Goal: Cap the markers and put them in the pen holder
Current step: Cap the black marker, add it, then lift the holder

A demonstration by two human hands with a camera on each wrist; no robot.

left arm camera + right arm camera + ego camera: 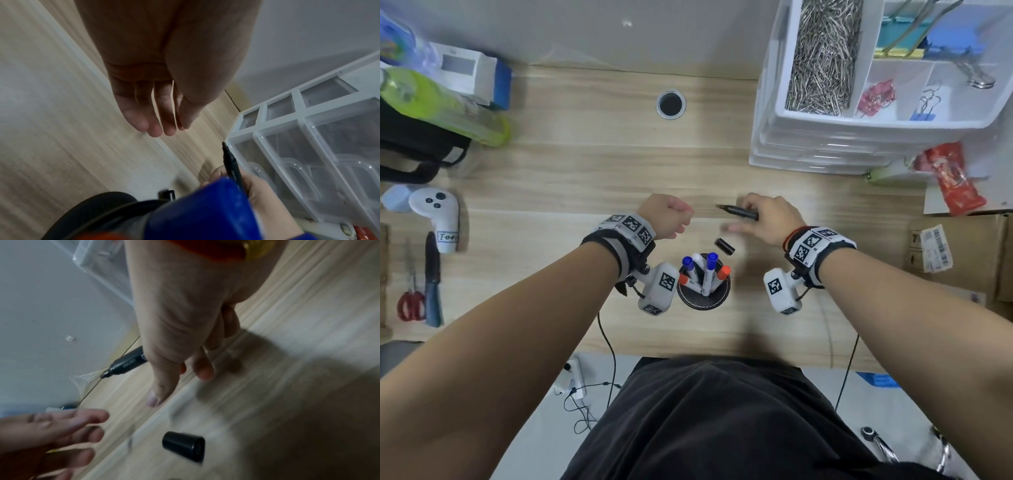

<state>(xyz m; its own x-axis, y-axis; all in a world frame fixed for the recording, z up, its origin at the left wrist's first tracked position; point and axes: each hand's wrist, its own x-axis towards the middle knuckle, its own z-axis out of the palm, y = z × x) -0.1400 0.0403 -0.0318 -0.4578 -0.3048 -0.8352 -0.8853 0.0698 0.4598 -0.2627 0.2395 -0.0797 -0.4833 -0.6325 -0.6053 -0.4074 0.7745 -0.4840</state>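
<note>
We list: black marker, uncapped, held in right hand just beyond the pen holder; its black cap lies loose on the desk between them. Left hand beside the holder, fingers relaxed, holding nothing.

I was working at an office desk: drawer organizer of paper clips and binder clips, scissors nearby.
</note>
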